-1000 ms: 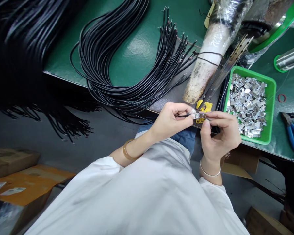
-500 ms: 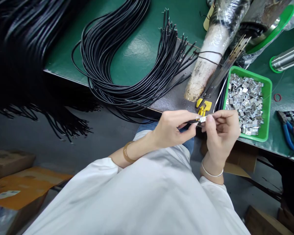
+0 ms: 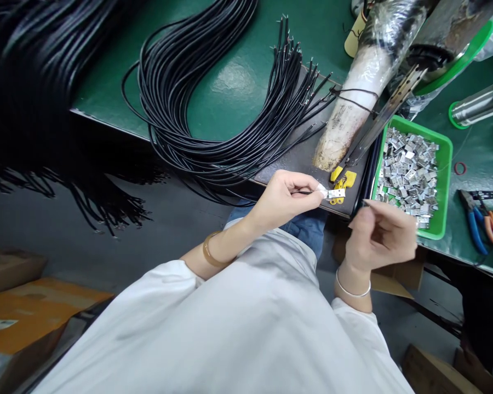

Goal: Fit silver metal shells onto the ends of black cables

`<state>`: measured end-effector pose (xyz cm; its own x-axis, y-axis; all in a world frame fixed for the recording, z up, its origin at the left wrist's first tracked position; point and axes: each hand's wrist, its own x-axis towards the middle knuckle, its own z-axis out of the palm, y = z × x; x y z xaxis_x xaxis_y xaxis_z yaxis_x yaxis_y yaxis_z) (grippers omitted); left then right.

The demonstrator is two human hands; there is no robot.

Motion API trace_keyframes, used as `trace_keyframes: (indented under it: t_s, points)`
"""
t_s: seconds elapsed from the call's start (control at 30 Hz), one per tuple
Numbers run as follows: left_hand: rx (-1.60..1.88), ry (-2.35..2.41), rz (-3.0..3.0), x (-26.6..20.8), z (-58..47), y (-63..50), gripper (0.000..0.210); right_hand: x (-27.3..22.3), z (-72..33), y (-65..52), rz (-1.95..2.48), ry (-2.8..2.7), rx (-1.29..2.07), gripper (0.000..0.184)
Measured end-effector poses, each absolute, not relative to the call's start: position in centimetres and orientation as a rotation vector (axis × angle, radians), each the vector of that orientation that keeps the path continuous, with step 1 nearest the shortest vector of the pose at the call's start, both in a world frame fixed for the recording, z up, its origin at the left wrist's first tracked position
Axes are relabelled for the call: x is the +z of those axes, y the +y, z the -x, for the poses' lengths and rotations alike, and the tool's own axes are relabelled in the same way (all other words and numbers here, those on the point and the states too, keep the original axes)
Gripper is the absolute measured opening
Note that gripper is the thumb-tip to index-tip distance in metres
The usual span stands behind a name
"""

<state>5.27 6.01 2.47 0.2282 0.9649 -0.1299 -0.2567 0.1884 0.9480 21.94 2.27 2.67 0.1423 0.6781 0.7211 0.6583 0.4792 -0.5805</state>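
Note:
My left hand (image 3: 298,194) pinches a black cable just behind its end. From the fingertips a silver USB plug (image 3: 337,193) points right, in front of a yellow clamp piece (image 3: 343,179) at the bench edge. Apart from the plug, my right hand (image 3: 380,232) hovers to the right with curled fingers, thumb and forefinger close together. Whatever may be between those fingertips is too small and blurred to name. Close beyond it stands a green tray (image 3: 446,191) of loose metal USB shells (image 3: 411,164).
A looped bundle of black cables (image 3: 197,148) lies on the green bench (image 3: 234,82); another bundle (image 3: 45,98) hangs over its edge at left. A plastic-wrapped tube (image 3: 349,104) slants above the clamp. Pliers (image 3: 472,219) and a solder wire spool (image 3: 476,106) are at right.
My right hand has come away from the plug, moving right and slightly down. My left hand still holds the cable, and the plug now shows in full.

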Motion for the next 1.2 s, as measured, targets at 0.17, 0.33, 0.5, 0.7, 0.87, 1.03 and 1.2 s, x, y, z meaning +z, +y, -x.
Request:
trace_keyframes:
  t_s: [0.17, 0.33, 0.5, 0.7, 0.87, 1.03, 1.2]
  points:
    - [1.091, 0.995, -1.065, 2.4, -5.4, 6.1, 0.012, 2.7, -21.7, 2.6, 1.135, -1.537, 0.107, 0.021]
    - [1.141, 1.017, -1.091, 2.5, -5.9, 6.3, 0.013, 2.5, -21.2, 3.1, 1.175, -1.773, -0.014, 0.023]
    - [1.174, 1.067, -1.108, 2.7, -6.1, 6.4, 0.014, 2.2, -20.8, 3.6, 1.197, -1.684, 0.135, 0.021]
    - [1.236, 1.062, -1.144, 2.8, -6.2, 6.3, 0.013, 3.0, -20.5, 3.7, 1.22, -1.727, 0.074, 0.018]
    - [1.241, 1.032, -1.125, 2.8, -6.0, 6.3, 0.013, 3.3, -20.5, 3.4, 1.184, -1.707, 0.111, 0.022]
    - [1.103, 1.073, -1.142, 2.9, -5.6, 6.2, 0.011, 2.8, -20.7, 3.0, 1.21, -1.778, 0.139, 0.022]
    - [1.061, 1.092, -1.221, 3.0, -5.4, 5.9, 0.01, 3.1, -21.9, 2.7, 1.256, -1.801, 0.192, 0.015]
